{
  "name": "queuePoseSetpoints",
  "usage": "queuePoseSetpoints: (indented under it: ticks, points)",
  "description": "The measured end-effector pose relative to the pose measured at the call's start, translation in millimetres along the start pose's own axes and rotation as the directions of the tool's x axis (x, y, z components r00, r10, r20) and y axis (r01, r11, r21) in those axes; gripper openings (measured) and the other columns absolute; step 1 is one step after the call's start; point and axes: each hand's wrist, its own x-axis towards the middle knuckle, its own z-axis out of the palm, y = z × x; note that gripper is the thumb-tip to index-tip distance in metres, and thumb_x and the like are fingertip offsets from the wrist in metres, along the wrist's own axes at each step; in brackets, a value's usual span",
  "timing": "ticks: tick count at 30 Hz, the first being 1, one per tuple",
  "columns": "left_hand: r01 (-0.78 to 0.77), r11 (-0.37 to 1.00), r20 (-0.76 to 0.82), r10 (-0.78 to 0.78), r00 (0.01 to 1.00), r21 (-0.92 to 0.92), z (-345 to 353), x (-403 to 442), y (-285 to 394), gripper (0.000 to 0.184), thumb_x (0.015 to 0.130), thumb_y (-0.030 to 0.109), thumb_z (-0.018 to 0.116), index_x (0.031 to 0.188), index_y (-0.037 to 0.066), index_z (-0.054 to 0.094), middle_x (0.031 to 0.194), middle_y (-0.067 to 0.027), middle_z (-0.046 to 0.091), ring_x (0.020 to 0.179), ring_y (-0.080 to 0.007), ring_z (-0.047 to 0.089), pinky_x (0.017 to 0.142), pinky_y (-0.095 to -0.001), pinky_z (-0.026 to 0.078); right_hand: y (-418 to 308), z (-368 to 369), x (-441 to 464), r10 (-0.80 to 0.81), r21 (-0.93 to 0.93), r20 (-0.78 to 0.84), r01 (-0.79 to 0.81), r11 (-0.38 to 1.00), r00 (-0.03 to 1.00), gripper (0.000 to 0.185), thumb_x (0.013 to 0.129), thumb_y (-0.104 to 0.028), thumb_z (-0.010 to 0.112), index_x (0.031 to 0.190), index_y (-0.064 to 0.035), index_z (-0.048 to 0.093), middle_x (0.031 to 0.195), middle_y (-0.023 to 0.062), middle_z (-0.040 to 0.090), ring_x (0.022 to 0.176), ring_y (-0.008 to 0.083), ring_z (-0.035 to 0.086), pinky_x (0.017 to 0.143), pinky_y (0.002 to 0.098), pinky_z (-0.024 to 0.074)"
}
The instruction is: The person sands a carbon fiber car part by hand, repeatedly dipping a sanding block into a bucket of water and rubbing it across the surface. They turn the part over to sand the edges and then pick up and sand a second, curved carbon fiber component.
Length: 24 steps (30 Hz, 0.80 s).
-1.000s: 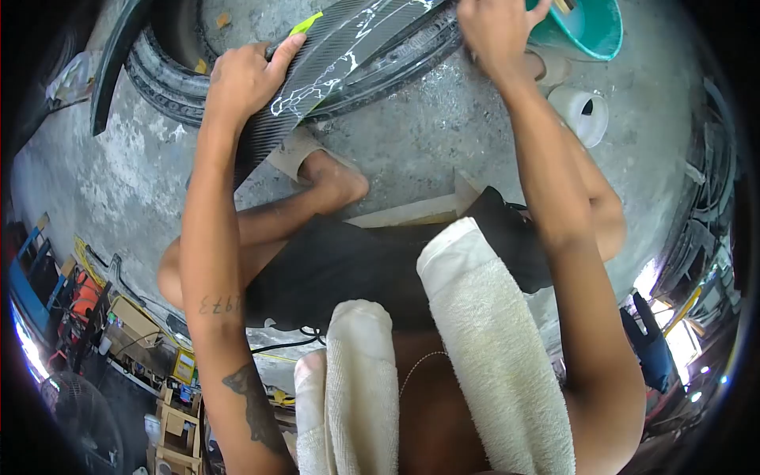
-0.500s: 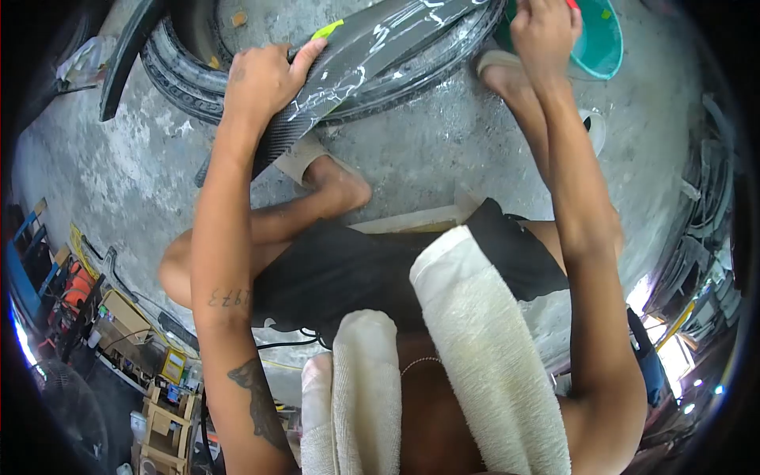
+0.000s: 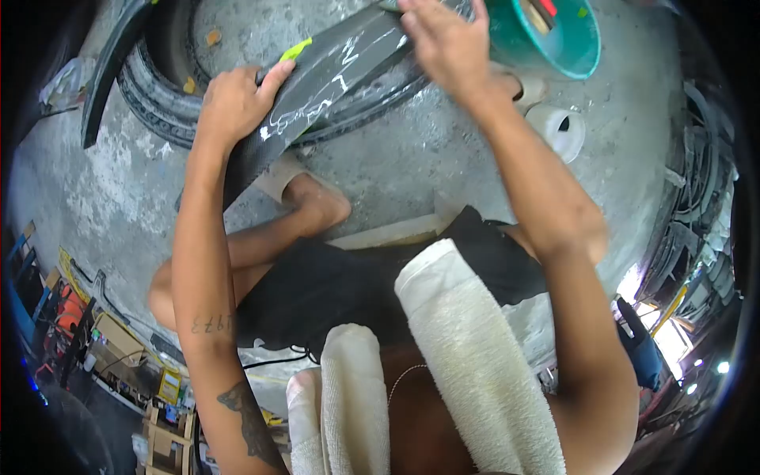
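A dark, glossy, ribbed curved panel lies slanted over a tire, with white reflections on its wet-looking surface. Wrapped round the panel's left edge is my left hand, its thumb beside a strip of yellow-green tape. My right hand is over the panel's upper right end. Its fingers point up and left, and a bit of something pale shows at the fingertips, too small to name. A teal bucket stands right of that hand, with a red-and-wood object inside.
A white round container sits on the concrete floor below the bucket. A second dark curved piece is at the upper left. A rolled towel hangs in front of my chest. Tools and wooden frames fill the lower left.
My right hand went from near the bucket's rim back left onto the panel's upper end. My left hand keeps its hold. The whole view has shifted slightly.
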Motion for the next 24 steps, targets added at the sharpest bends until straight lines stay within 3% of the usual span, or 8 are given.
queuePoseSetpoints:
  ticks: [1, 2, 5, 7, 13, 16, 19, 24]
  points:
    - [-0.008, 1.000, 0.012, 0.008, 1.000, -0.021, 2, 0, -4, 0.073, 0.096, 0.065, 0.053, 0.089, -0.005, 0.074, 0.084, -0.0334, 0.068, 0.088, -0.0502, 0.067, 0.084, -0.0539, 0.051, -10, 30, -10, 0.004, -0.060, -0.206, -0.017, 0.998, 0.979, 0.020, 0.091, -0.023, 0.067, 0.109, -0.0183, 0.075, 0.126, 0.0013, 0.072, 0.117, 0.0186, 0.067, 0.109, 0.0596, 0.0308]
    - [-0.018, 0.999, 0.006, 0.019, 1.000, -0.028, 3, -1, -6, 0.074, 0.096, 0.065, 0.053, 0.089, -0.006, 0.074, 0.084, -0.0337, 0.067, 0.088, -0.0503, 0.067, 0.084, -0.0539, 0.051, -42, 13, -17, -0.095, -0.139, -0.011, 0.093, 0.986, 0.995, 0.020, 0.091, -0.023, 0.067, 0.108, -0.0174, 0.075, 0.123, 0.0030, 0.073, 0.115, 0.0203, 0.068, 0.110, 0.0619, 0.0302]
    - [-0.047, 0.998, -0.021, 0.046, 0.999, -0.029, -3, -1, -2, 0.076, 0.096, 0.066, 0.052, 0.088, -0.006, 0.073, 0.082, -0.0337, 0.066, 0.087, -0.0505, 0.067, 0.083, -0.0540, 0.052, -95, 19, -52, -0.213, 0.288, 0.053, 0.189, 0.939, 0.976, 0.027, 0.090, -0.025, 0.068, 0.117, -0.0211, 0.070, 0.127, -0.0002, 0.071, 0.124, 0.0128, 0.064, 0.111, 0.0703, 0.0284]
    - [-0.032, 0.999, 0.006, 0.032, 0.999, -0.029, 4, -4, 0, 0.077, 0.097, 0.067, 0.051, 0.087, -0.007, 0.073, 0.079, -0.0335, 0.066, 0.085, -0.0506, 0.066, 0.082, -0.0541, 0.052, -42, 12, -34, -0.202, 0.126, 0.030, 0.196, 0.972, 0.979, 0.026, 0.091, -0.026, 0.069, 0.117, -0.0232, 0.070, 0.127, -0.0014, 0.071, 0.122, 0.0108, 0.064, 0.111, 0.0700, 0.0287]
    - [-0.105, 0.990, -0.126, 0.116, 0.985, 0.093, 4, -9, 3, 0.072, 0.097, 0.063, 0.054, 0.080, -0.005, 0.072, 0.070, -0.0299, 0.064, 0.078, -0.0488, 0.066, 0.077, -0.0540, 0.052, 42, 12, -6, 0.210, -0.014, -0.129, -0.213, 0.977, 0.969, 0.028, 0.100, -0.029, 0.060, 0.121, -0.0176, 0.074, 0.131, 0.0023, 0.070, 0.126, 0.0174, 0.064, 0.117, 0.0655, 0.0236]
    - [-0.174, 0.974, -0.202, 0.201, 0.959, 0.146, 8, -12, -3, 0.068, 0.099, 0.058, 0.055, 0.077, -0.004, 0.071, 0.068, -0.0274, 0.064, 0.076, -0.0448, 0.066, 0.098, -0.0510, 0.047, 60, -1, 11, 0.284, 0.032, -0.125, -0.282, 0.959, 0.951, 0.027, 0.100, -0.028, 0.061, 0.117, -0.0139, 0.075, 0.129, 0.0058, 0.071, 0.126, 0.0206, 0.064, 0.116, 0.0600, 0.0285]
    - [-0.222, 0.968, -0.158, 0.238, 0.958, 0.115, 6, -9, -17, 0.064, 0.100, 0.053, 0.055, 0.077, -0.004, 0.071, 0.067, -0.0267, 0.064, 0.075, -0.0427, 0.066, 0.108, -0.0523, 0.040, 98, -40, 25, 0.511, 0.348, -0.312, -0.404, 0.846, 0.801, 0.030, 0.102, -0.030, 0.060, 0.113, -0.0068, 0.075, 0.112, 0.0136, 0.075, 0.105, 0.0310, 0.072, 0.092, 0.0419, 0.0538]
    - [-0.225, 0.962, -0.153, 0.248, 0.957, 0.152, -33, -39, -60, 0.047, 0.097, 0.042, 0.065, 0.092, -0.004, 0.074, 0.090, -0.0210, 0.073, 0.093, -0.0363, 0.069, 0.114, -0.0542, 0.033, 226, -75, -9, 0.621, 0.125, -0.323, -0.618, 0.776, 0.714, 0.031, 0.101, -0.030, 0.060, 0.115, -0.0061, 0.074, 0.090, 0.0154, 0.076, 0.083, 0.0282, 0.074, 0.076, 0.0401, 0.0562]
